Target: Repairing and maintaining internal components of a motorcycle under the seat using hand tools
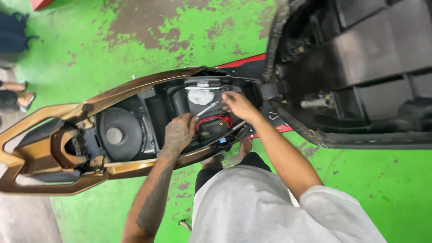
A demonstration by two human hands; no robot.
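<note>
A scooter with bronze body panels [49,112] stands below me with its seat [360,67] raised, showing the black under-seat compartment [153,117]. My left hand [179,132] rests inside the compartment on a black battery [212,128] with red wiring [215,118]. My right hand [238,105] grips a silver tool [207,108] whose shaft angles down-left toward the battery. A white rag [200,96] lies just beyond the tool.
The floor is worn green paint [135,27] with brown bare patches. The raised seat's black underside fills the upper right. Another person's sandalled feet [18,96] stand at the left edge. A round black cap [118,133] sits left of the battery bay.
</note>
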